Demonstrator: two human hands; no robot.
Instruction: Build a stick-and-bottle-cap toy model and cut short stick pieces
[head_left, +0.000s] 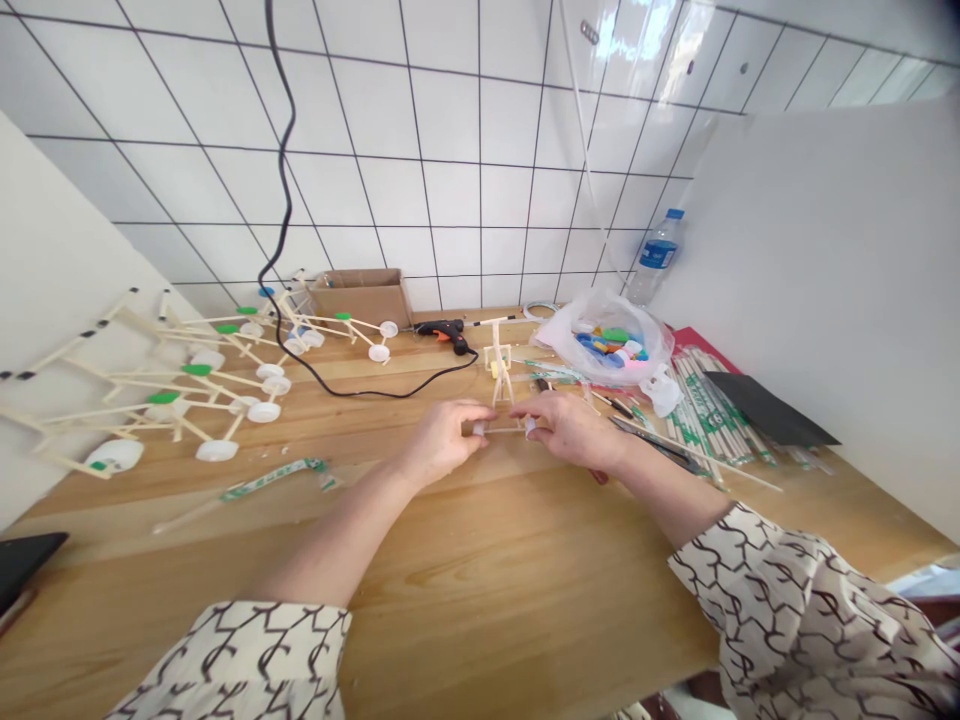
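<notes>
In front of me a small frame of pale wooden sticks (496, 352) stands on the table, with a yellow piece (497, 369) in its middle. A thin stick (504, 430) runs across its near end, with a white bottle cap (479, 428) at the left and another white cap (531, 426) at the right. The fingers of my left hand (439, 440) pinch the left cap. My right hand (574, 430) pinches the right cap between thumb and fingers. Fingertips partly hide both caps.
Several stick models with white wheels (217, 451) crowd the left. A glue gun (446, 330) with a black cord lies behind, near a cardboard box (364, 300). At right are a bag of caps (637, 345), wrapped chopsticks (709, 405), scissors (660, 447) and a water bottle (658, 255).
</notes>
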